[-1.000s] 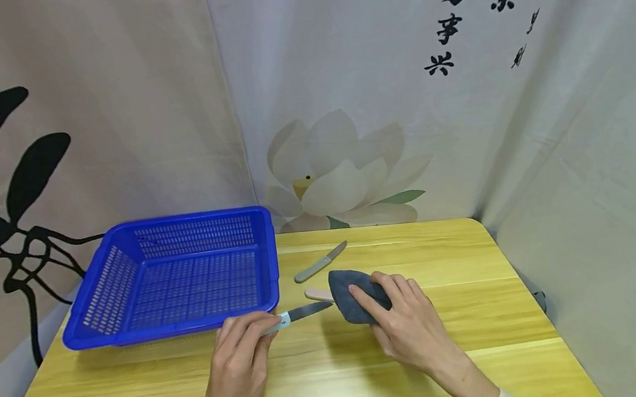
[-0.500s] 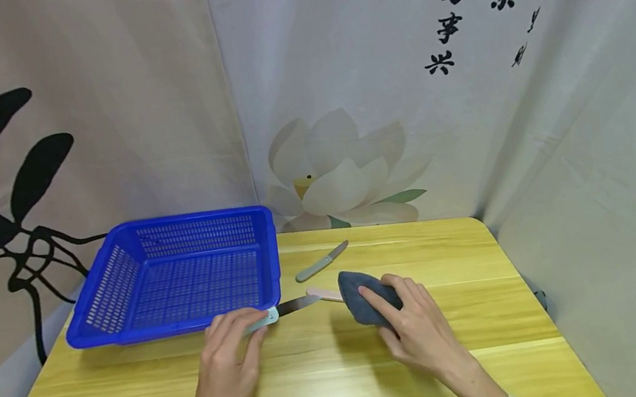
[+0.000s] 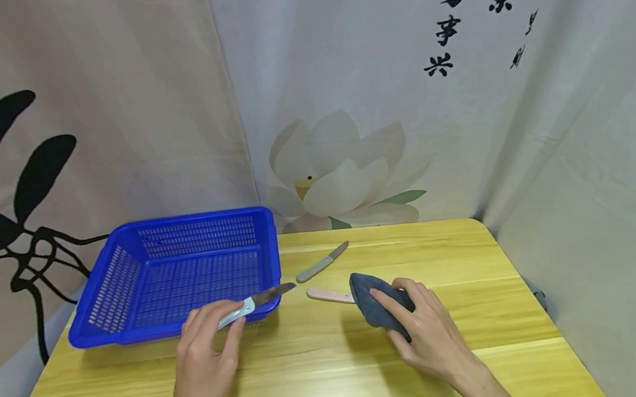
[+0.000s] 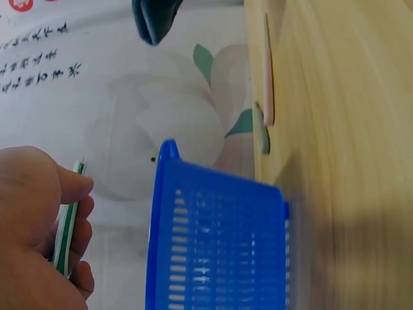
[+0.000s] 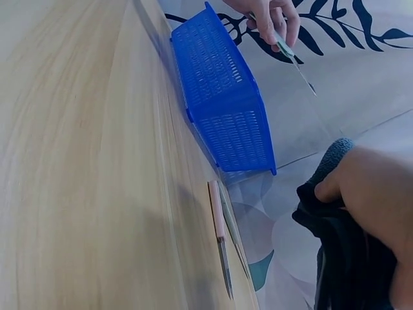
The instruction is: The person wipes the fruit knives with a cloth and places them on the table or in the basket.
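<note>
My left hand point(image 3: 203, 364) pinches a small knife by its pale blue-green handle point(image 3: 238, 312), its blade pointing right in front of the basket's near right corner. In the left wrist view that handle point(image 4: 67, 229) sits between thumb and fingers. My right hand point(image 3: 430, 328) grips a folded dark grey-blue cloth point(image 3: 376, 299), held above the table. A knife with a pink handle point(image 3: 329, 295) lies on the table, its blade hidden behind the cloth in the head view; the blade point(image 5: 225, 268) shows in the right wrist view. Behind it lies a knife with a grey-green handle point(image 3: 314, 269).
A blue plastic basket point(image 3: 273, 259) with perforated walls stands at the table's back left. The wooden table point(image 3: 320, 388) ends at a cloth backdrop point(image 3: 325, 34) printed with a lotus, leaves and characters.
My left hand has moved left with its knife, away from the cloth. My right hand has shifted a little right with the cloth, uncovering more of the pink handle.
</note>
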### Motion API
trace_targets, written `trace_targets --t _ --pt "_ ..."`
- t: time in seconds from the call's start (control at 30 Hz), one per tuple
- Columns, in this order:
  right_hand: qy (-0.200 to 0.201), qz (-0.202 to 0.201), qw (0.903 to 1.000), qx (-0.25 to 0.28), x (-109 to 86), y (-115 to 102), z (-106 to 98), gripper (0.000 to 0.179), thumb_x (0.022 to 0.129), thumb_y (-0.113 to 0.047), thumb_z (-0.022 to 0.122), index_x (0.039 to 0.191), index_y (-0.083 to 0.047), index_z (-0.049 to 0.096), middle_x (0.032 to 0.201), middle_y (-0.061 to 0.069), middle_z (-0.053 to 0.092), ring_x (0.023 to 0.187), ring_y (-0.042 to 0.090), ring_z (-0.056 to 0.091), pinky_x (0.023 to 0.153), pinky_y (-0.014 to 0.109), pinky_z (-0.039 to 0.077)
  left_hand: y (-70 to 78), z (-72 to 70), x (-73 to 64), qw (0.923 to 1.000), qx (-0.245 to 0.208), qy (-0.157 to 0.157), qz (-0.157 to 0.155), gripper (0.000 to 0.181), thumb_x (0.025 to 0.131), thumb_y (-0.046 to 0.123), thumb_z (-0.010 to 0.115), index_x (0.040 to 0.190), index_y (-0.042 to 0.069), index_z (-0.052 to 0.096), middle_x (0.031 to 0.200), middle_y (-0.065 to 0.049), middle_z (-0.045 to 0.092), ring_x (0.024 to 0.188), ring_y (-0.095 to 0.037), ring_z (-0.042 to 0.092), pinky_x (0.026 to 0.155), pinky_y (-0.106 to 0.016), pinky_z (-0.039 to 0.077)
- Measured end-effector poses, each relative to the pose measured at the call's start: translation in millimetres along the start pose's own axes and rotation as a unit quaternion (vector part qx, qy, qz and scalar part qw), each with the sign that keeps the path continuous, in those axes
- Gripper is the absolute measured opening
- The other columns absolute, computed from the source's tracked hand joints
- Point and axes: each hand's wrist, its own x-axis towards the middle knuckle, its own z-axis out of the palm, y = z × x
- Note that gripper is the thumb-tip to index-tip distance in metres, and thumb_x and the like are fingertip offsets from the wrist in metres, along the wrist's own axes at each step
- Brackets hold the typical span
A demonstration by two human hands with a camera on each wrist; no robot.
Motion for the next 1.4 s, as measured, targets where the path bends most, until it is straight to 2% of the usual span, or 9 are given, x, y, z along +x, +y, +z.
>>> trace_targets --t 0.3,0.53,0.8,1.07,1.4 --pt "-0.01 0.036 0.9984 0.041 -3.6 -1.2 -2.1 0.073 0.087 -0.011 0.086 0.156 -0.026 0.068 0.139 0.019 0.065 0.117 0.032 0.067 0.092 0.051 0.061 -13.9 -10.9 6.2 0.9994 0.019 0.01 -0.027 0.033 0.086 -0.015 0.085 0.116 -0.002 0.081 0.113 -0.018 0.082 0.1 -0.028 0.068 0.1 -0.011 0.045" --pt "-0.002 0.048 0.9953 0.084 -3.2 -2.6 -4.3 0.074 0.089 -0.009 0.086 0.158 -0.029 0.067 0.139 0.016 0.064 0.116 0.027 0.066 0.09 0.048 0.061 -24.1 -11.5 9.2 0.9989 0.036 0.03 0.005 0.038 0.081 -0.016 0.089 0.115 -0.001 0.082 0.111 -0.017 0.084 0.093 -0.031 0.069 0.093 -0.014 0.047" --pt "0.0 0.043 0.9913 0.124 -3.5 -4.1 -6.3 0.074 0.088 -0.007 0.089 0.157 -0.027 0.068 0.141 0.015 0.063 0.114 0.024 0.066 0.087 0.041 0.062 -41.8 -21.2 17.4 0.9976 0.064 0.024 0.006 0.038 0.082 -0.015 0.088 0.117 -0.001 0.081 0.11 -0.018 0.083 0.089 -0.031 0.067 0.084 -0.02 0.046" --pt "0.0 0.038 0.9876 0.152 -5.5 -4.6 -6.2 0.076 0.087 -0.002 0.086 0.157 -0.025 0.068 0.143 0.014 0.062 0.114 0.024 0.065 0.086 0.039 0.061 -59.2 -36.6 30.7 0.9956 0.094 -0.003 -0.002 0.035 0.086 -0.014 0.087 0.118 -0.001 0.08 0.107 -0.02 0.083 0.087 -0.035 0.067 0.083 -0.024 0.039" --pt "-0.001 0.05 0.9876 0.149 -8.4 -3.0 -9.4 0.077 0.087 -0.002 0.087 0.157 -0.027 0.067 0.144 0.013 0.062 0.116 0.025 0.067 0.088 0.042 0.063 -77.6 -56.1 46.4 0.9909 0.11 -0.07 -0.032 0.032 0.09 -0.009 0.085 0.12 0.002 0.078 0.113 -0.021 0.083 0.096 -0.041 0.072 0.082 -0.041 0.041"
